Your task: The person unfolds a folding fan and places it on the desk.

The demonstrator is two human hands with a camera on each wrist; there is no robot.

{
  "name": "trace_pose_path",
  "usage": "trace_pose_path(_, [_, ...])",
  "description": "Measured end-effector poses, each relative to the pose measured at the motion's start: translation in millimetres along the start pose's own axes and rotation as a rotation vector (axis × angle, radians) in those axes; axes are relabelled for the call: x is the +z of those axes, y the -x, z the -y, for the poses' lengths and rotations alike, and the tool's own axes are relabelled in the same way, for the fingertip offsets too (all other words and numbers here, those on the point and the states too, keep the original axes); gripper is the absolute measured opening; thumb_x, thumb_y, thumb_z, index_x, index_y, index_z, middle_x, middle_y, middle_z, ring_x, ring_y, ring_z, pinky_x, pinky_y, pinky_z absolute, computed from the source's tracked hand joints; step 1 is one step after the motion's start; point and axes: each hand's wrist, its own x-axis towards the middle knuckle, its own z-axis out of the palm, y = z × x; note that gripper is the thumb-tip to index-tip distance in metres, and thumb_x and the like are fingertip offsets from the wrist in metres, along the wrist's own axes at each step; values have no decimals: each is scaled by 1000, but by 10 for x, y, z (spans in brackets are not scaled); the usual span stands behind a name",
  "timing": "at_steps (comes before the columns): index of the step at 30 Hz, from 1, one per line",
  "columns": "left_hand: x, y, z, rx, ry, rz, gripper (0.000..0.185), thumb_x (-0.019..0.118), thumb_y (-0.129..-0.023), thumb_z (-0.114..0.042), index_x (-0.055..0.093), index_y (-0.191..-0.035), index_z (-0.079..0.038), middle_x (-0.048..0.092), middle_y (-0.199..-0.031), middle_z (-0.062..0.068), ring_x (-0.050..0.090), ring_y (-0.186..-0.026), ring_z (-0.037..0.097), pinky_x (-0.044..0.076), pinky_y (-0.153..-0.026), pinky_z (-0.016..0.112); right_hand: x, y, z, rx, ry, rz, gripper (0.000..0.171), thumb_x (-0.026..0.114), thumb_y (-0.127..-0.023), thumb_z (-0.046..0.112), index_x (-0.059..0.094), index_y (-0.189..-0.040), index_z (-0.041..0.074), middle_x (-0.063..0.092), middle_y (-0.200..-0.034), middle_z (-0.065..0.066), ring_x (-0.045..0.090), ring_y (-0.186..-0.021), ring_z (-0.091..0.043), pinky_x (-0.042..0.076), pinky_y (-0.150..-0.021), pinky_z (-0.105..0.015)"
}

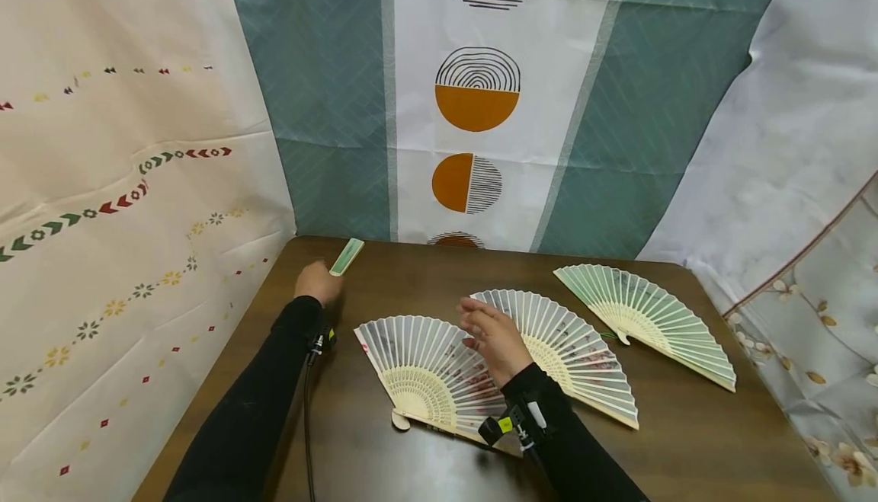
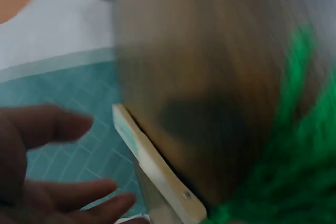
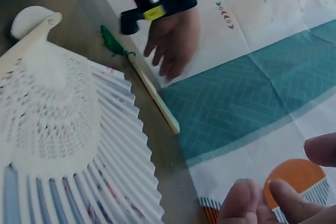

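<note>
Green folded fan (image 1: 346, 257) at table edge (image 1: 480, 246)

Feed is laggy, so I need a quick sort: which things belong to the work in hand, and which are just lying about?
In hand:
left hand at the closed green fan
right hand over the open white fan

Lying about:
middle open fan
green open fan
patterned backdrop cloths
</note>
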Motion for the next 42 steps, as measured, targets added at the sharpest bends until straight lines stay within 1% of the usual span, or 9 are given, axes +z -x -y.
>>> trace_pose_path(4, [141,-85,168,66,-208,83,47,63,-106,-32,77,-121,10,75,-130,35,66,-126,58,59,-109,69,39,-62,-86,13,-18,24,48,54,-114,11,56,-160,-4,60,-162,-26,63,-116,-21,51,-95,-34])
trace_pose_path(10, [127,25,8,3,-255,135,43,62,-107,-23,76,-133,8,66,-143,41,57,-140,63,54,-116,75,27,-123,-91,20,-30,47,47,56,-115,14,56,-158,-5,72,-147,-15,65,-115,-22,50,-93,-34])
trace_pose_path(19, [23,223,-181,0,-269,-17,21,66,-103,-11,80,-110,3,80,-120,33,77,-107,54,68,-83,67,0,-163,-75,21,-60,57,36,58,-116,14,63,-147,-3,76,-128,-5,67,-113,-21,53,-90,-31])
trace_pose_path(28, [148,175,173,137,-272,-77,24,84,-95,-18,75,-76,-6,78,-83,19,76,-81,44,66,-73,59,-21,-191,-129,53,-92,19,36,59,-115,13,64,-147,-2,76,-135,-11,69,-112,-21,56,-91,-32])
trace_pose_path(32, [110,363,170,129,-104,-130,24,91,-96,-26,82,-81,-9,82,-84,12,76,-83,39,64,-73,50,-7,-185,-150,50,-97,32,38,59,-116,13,62,-150,-3,76,-133,-7,69,-114,-21,57,-91,-30])
trace_pose_path(34, [-25,639,-105,106,41,-128,22,88,-100,-26,86,-101,-4,85,-96,14,77,-93,40,63,-79,49,-4,-194,-136,37,-104,36,37,59,-116,13,61,-149,-3,76,-131,-4,68,-114,-20,56,-91,-30])
trace_pose_path(37, [-176,1127,-697,80,390,-96,36,83,-106,-18,77,-133,6,82,-111,21,76,-101,36,63,-83,39,-1,-217,-78,17,-112,41,38,59,-116,13,61,-150,-3,75,-131,-1,67,-115,-19,55,-93,-30])
trace_pose_path(39, [-221,1430,-1108,73,592,-14,40,76,-110,-9,69,-144,11,78,-116,24,74,-100,29,63,-82,31,5,-235,-25,11,-120,44,37,58,-116,13,60,-151,-1,75,-133,-2,67,-118,-20,54,-97,-32])
trace_pose_path(42, [-87,1663,-1496,99,807,81,36,72,-111,-3,68,-144,12,72,-109,14,67,-94,16,58,-75,21,18,-256,68,1,-119,56,41,57,-117,14,58,-155,-1,73,-143,-7,66,-123,-21,54,-102,-34])
